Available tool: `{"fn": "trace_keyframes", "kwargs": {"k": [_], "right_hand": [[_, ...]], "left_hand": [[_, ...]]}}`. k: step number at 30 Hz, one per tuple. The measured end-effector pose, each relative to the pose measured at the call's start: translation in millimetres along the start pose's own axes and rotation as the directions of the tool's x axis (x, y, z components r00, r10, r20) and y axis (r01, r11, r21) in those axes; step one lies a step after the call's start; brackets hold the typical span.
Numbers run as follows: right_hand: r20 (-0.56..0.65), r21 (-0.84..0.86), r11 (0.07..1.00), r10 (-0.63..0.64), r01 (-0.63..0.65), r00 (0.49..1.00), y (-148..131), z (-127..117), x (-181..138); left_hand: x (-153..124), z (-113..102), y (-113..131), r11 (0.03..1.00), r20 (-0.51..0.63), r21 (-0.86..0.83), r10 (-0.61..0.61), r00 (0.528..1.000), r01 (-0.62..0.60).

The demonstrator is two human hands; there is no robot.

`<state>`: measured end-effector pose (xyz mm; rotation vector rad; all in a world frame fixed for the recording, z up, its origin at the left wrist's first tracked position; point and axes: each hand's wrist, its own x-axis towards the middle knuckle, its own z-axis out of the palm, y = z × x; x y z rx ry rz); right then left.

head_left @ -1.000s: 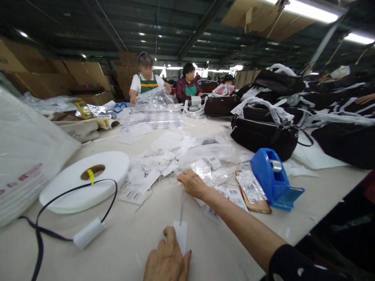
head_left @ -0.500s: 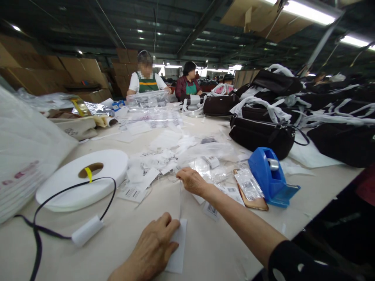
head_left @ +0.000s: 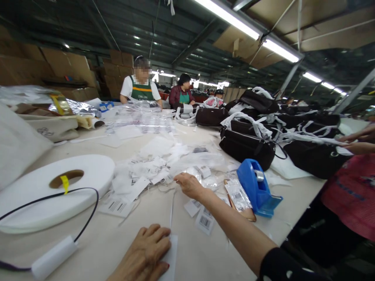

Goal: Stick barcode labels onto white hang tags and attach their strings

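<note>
We see the left hand (head_left: 146, 255) lying palm-down at the near edge of the table (head_left: 96, 242), its fingers spread flat on a white paper tag (head_left: 169, 257) and pinning it rather than gripping it. From that tag a thin string (head_left: 171, 208) runs up the table to the right hand (head_left: 190, 184), which is stretched out with its fingertips drawn together at the string's far end beside the heap of barcode tags (head_left: 146, 171); whether they actually pinch it we cannot tell. A blue tape dispenser (head_left: 256, 187) sits just right of that hand, a big white tape roll (head_left: 55, 191) well to the left, and dark handbags (head_left: 246, 145) lie beyond.
</note>
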<state>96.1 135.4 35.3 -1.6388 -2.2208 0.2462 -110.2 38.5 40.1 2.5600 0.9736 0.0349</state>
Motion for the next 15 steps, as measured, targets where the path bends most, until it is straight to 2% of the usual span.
{"fn": "trace_keyframes", "kwargs": {"k": [4,7,11,15], "right_hand": [[-0.170,0.034,0.988,0.156,-0.152,0.973,13,-33,-37],[-0.213,0.070,0.969,0.247,-0.237,0.945,16,-50,-80],[-0.223,0.117,0.946,0.322,-0.302,0.920,12,-57,-115],[-0.260,0.142,0.918,0.396,-0.371,0.881,13,-51,-121]], "left_hand": [[7,-4,-5,0.995,0.041,-0.101,0.007,0.999,-0.003],[11,-2,-10,0.983,0.016,-0.182,-0.001,1.000,0.004],[14,5,-15,0.975,-0.037,-0.223,-0.003,0.999,-0.005],[15,11,-19,0.977,-0.112,-0.210,0.019,0.993,-0.042]]}}
